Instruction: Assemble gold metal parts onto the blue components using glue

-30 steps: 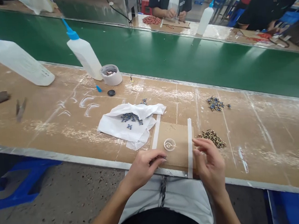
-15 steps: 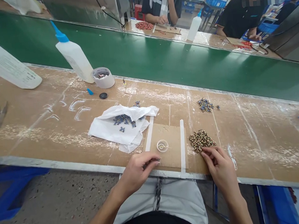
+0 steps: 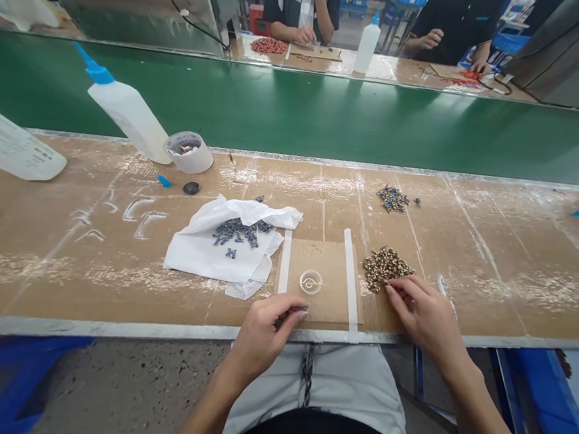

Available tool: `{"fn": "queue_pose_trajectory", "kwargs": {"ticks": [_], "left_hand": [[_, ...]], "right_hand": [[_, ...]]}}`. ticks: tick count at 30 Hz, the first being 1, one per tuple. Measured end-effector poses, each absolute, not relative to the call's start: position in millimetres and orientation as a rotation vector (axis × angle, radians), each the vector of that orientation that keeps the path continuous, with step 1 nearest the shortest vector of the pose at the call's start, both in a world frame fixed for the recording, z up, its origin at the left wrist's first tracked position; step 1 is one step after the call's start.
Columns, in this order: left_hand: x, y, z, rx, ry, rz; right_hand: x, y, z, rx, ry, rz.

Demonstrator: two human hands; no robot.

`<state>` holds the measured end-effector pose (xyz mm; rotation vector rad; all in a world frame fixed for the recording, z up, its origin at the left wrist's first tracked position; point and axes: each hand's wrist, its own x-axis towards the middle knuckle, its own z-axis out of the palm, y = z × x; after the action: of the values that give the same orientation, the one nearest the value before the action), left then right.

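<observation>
My left hand [image 3: 272, 322] is closed in a pinch at the near left edge of a taped cardboard piece [image 3: 333, 307]; a tiny dark bit shows at its fingertips, too small to name. My right hand [image 3: 422, 310] has thumb and forefinger together at the near edge of a heap of small gold-and-dark pieces [image 3: 386, 266]; what they pinch, if anything, is hidden. Between the hands, a small clear round dish [image 3: 311, 282] with a thin pale curved piece sits on the cardboard. Left of it, small blue pieces [image 3: 235, 231] lie on a crumpled white cloth [image 3: 197, 254].
Beyond the cloth stand a blue-tipped bottle [image 3: 134, 119] and a tape roll [image 3: 189, 155]. A larger white bottle [image 3: 7, 139] lies far left. More small blue-and-gold pieces [image 3: 392, 199] lie right. Past a green belt [image 3: 281, 110], two people sit at another bench with red pieces [image 3: 269, 45].
The view has shifted slightly, moving the bench items a little left in the picture. Both hands keep nearly the same pose. A person across the belt has raised one hand.
</observation>
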<state>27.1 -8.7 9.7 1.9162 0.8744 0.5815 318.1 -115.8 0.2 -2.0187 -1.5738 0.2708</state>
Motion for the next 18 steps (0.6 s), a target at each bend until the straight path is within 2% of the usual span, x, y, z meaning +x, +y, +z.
{"fn": "queue_pose_trajectory", "kwargs": {"ticks": [6, 11, 18], "left_hand": [[27, -9, 9, 1.911, 0.867, 0.59], [28, -9, 9, 1.918, 0.856, 0.603], [27, -9, 9, 1.919, 0.863, 0.597]], "right_hand": [[328, -118, -3, -1.948, -0.994, 0.655], [328, -113, -1, -1.77, -0.738, 0.722], [332, -108, 2, -1.71, -0.697, 0.684]]}}
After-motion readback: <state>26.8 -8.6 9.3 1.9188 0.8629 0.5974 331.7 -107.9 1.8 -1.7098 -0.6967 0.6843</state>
